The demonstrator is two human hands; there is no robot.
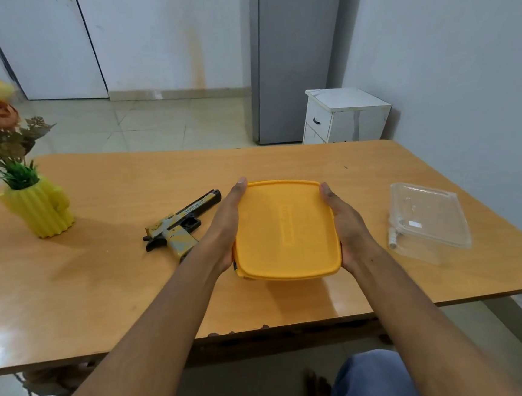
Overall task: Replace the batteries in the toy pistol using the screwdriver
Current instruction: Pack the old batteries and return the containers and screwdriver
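Note:
A yellow lidded box [283, 229] sits at the middle of the wooden table [103, 290]. My left hand [229, 224] lies along its left side and my right hand [345, 222] along its right side, fingers fairly straight, pressing the box between them. The toy pistol [180, 225], black with a yellow and grey pattern, lies flat on the table just left of my left hand, barrel pointing to the far right. No screwdriver or batteries are visible.
A clear plastic container [428, 216] with a small white piece at its near-left corner lies to the right of the box. A yellow ribbed vase [41, 207] with flowers stands at the far left. A white cabinet [345, 114] is beyond the table.

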